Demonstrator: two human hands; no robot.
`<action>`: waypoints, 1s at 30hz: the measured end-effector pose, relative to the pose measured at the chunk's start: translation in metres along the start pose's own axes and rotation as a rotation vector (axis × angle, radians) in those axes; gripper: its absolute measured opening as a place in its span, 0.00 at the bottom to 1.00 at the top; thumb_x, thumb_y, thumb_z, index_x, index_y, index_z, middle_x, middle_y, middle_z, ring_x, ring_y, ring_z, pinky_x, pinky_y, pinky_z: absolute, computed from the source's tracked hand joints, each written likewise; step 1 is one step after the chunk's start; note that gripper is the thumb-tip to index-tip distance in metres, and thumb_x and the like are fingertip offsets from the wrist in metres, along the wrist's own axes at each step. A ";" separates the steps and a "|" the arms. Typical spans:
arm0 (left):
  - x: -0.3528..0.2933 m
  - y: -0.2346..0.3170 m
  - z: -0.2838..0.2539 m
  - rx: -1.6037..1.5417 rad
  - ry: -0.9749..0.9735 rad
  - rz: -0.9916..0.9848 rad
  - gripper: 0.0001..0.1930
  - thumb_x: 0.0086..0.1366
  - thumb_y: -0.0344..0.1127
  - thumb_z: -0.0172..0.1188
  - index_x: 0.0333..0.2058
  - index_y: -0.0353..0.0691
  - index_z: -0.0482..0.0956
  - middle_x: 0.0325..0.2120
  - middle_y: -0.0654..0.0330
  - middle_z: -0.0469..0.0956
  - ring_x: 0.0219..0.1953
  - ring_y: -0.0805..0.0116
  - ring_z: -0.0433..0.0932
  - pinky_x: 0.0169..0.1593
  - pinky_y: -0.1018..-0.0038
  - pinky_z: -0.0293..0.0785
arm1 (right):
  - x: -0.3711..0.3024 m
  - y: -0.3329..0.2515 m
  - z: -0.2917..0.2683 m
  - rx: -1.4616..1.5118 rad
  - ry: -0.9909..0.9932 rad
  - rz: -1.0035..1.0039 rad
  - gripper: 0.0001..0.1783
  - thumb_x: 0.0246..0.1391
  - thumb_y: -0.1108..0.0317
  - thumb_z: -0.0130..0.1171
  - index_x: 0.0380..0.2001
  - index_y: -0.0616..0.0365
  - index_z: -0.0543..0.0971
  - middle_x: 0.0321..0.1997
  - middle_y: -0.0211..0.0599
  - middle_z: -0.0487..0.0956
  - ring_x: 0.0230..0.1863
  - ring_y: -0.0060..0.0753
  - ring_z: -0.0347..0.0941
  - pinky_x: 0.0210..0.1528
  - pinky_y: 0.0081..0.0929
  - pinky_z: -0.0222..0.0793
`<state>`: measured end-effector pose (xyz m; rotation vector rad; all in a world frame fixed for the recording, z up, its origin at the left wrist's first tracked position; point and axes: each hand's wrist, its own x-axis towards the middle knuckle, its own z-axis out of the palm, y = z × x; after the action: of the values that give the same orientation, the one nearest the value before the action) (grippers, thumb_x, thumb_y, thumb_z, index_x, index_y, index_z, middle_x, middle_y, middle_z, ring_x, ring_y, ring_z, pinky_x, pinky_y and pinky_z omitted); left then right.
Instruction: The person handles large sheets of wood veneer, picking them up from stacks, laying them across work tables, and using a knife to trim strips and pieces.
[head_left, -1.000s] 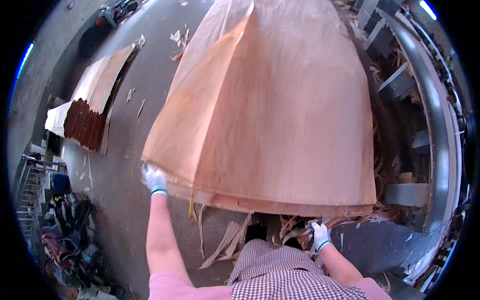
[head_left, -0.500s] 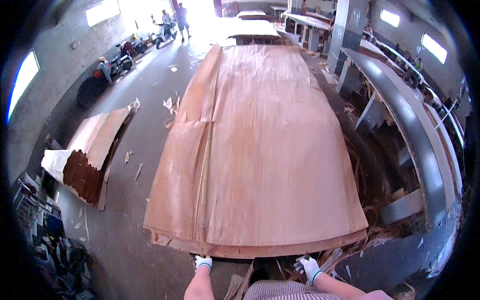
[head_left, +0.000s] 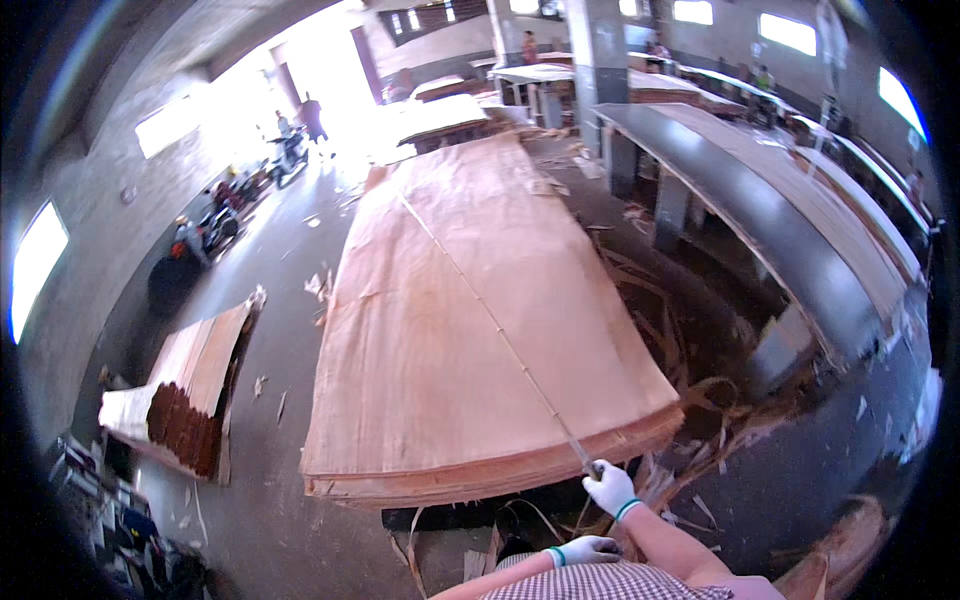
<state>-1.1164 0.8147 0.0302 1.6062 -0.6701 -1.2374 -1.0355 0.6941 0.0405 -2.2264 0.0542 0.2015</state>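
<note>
Right hand [head_left: 608,490]: white glove, fingers clenched around the near end of a thin stick [head_left: 500,330], no visible gap. Left hand [head_left: 588,551]: white glove, at the waist against the checked apron [head_left: 610,582], fingers partly curled toward the right; can't tell if they hold anything. Stick lies over the veneer stack [head_left: 450,400], long axis diagonal: near end at the stack's near edge, right of centre, far tip pointing away and left. It's pale, slender, straight, with joints like bamboo, greyer by the grip. Stack is thin pinkish-tan wood sheets, roughly rectangular, long axis running away from the person; grain runs lengthwise, top slightly rippled, near edge layered. Curled veneer scraps [head_left: 655,480] sit just right of the near corner. Further out: smaller veneer pile [head_left: 205,340] on the left, ragged dark-brown patch near its front; long table [head_left: 740,190] on the right, smooth dark top.
</note>
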 end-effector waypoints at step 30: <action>0.179 0.056 0.081 -0.640 0.440 -0.049 0.14 0.62 0.41 0.58 0.40 0.37 0.75 0.32 0.59 0.79 0.31 0.67 0.75 0.36 0.69 0.73 | -0.348 0.156 -0.257 -0.070 -0.114 0.374 0.12 0.50 0.64 0.57 0.26 0.64 0.78 0.22 0.43 0.77 0.23 0.28 0.72 0.28 0.31 0.67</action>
<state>-1.1250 0.6123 0.0074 1.2810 0.0514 -0.9489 -1.3630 0.3850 0.1309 -2.2544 0.4089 0.5405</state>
